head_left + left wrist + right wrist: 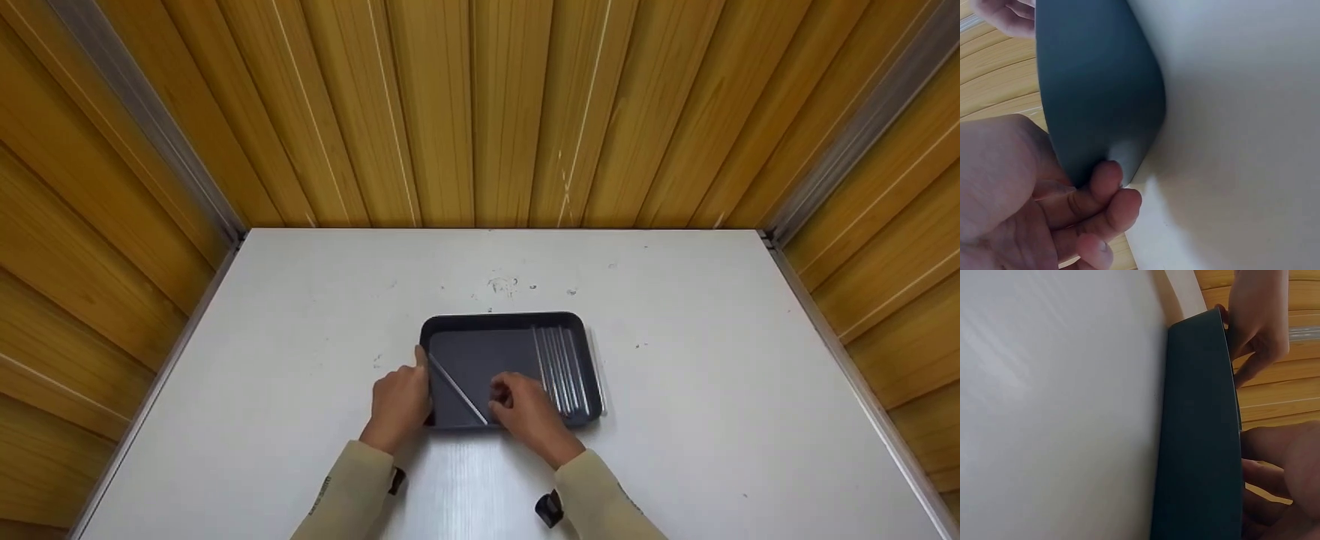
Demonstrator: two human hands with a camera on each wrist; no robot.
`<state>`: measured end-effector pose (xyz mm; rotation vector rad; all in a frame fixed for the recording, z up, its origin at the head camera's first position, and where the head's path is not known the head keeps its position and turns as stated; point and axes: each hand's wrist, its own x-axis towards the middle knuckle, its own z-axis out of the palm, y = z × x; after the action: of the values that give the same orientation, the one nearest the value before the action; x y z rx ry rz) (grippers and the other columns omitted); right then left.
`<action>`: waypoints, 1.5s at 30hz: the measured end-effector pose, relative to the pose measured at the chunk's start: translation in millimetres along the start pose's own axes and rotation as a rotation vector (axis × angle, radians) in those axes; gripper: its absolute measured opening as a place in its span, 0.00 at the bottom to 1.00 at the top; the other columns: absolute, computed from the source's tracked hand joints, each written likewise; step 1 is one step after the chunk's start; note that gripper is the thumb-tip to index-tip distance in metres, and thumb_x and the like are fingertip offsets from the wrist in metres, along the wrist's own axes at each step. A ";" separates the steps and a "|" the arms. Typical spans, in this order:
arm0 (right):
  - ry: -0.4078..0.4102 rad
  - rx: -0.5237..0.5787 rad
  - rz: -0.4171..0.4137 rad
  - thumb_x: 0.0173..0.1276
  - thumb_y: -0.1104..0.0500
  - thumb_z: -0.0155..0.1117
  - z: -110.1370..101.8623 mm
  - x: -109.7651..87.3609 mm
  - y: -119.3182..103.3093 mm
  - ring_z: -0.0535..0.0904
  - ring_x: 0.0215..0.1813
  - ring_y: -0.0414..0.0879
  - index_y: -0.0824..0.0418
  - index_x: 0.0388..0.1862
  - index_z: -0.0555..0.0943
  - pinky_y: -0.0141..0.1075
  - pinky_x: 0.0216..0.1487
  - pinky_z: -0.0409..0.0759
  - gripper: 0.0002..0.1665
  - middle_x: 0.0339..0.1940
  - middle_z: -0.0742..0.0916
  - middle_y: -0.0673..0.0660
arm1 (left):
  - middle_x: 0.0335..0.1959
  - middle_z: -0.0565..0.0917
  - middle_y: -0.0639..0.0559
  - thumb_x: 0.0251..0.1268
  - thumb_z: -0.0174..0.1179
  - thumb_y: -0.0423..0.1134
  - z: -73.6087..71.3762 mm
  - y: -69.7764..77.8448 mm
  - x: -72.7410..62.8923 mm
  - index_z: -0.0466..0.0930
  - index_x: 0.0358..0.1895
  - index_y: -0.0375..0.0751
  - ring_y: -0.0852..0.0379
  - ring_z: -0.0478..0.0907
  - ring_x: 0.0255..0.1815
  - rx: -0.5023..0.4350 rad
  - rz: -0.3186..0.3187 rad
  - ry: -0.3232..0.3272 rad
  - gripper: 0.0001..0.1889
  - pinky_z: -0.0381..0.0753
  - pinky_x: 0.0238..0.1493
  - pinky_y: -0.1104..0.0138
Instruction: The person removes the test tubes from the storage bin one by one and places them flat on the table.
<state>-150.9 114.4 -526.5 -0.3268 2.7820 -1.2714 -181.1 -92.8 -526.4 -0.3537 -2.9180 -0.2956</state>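
A dark blue-grey rectangular tray (480,322) lies on the white table, its outer wall (1095,84) large in the left wrist view. My left hand (401,397) grips its left side near the front corner, fingertips against the outside. One thin, shiny rod (457,388) lies slantwise in the left part of the tray. Several similar rods (559,371) lie side by side along the right. My right hand (525,409) is over the front of the tray, fingers loosely bent, just right of the slanting rod's near end. Its fingertips are hidden behind the tray wall in the right wrist view.
A pale, shiny strip (598,375) lies along the tray's right outer side. The white table (712,360) has small dark marks behind the tray. Wood-patterned panels (510,112) close off the back and both sides, with grey metal posts (847,112) at the corners.
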 end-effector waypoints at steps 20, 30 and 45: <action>-0.042 0.018 0.016 0.61 0.65 0.68 14.8 7.8 -4.4 0.76 0.39 0.43 0.66 0.46 0.80 0.35 0.39 0.77 0.14 0.40 0.83 0.56 | 0.22 0.83 0.40 0.59 0.57 0.30 -0.2 2.0 4.2 0.70 0.63 0.27 0.46 0.77 0.17 0.000 -0.008 -0.011 0.27 0.70 0.16 0.57; -0.046 0.002 0.007 0.57 0.66 0.70 19.8 12.7 -9.4 0.75 0.37 0.44 0.66 0.38 0.80 0.35 0.38 0.74 0.11 0.34 0.82 0.56 | 0.18 0.81 0.41 0.57 0.59 0.28 -0.1 1.6 2.9 0.71 0.62 0.27 0.50 0.74 0.14 0.030 -0.004 0.004 0.27 0.67 0.14 0.60; -0.016 -0.066 0.012 0.53 0.66 0.72 28.5 16.2 -15.7 0.72 0.35 0.43 0.65 0.35 0.80 0.36 0.36 0.73 0.11 0.31 0.80 0.56 | 0.19 0.82 0.40 0.56 0.58 0.29 0.4 0.3 1.6 0.71 0.62 0.27 0.50 0.74 0.14 0.021 -0.018 -0.006 0.27 0.67 0.14 0.59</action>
<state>-159.9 79.7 -532.9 -0.3218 2.8129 -1.1712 -182.7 -92.1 -526.4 -0.3261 -2.9290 -0.2666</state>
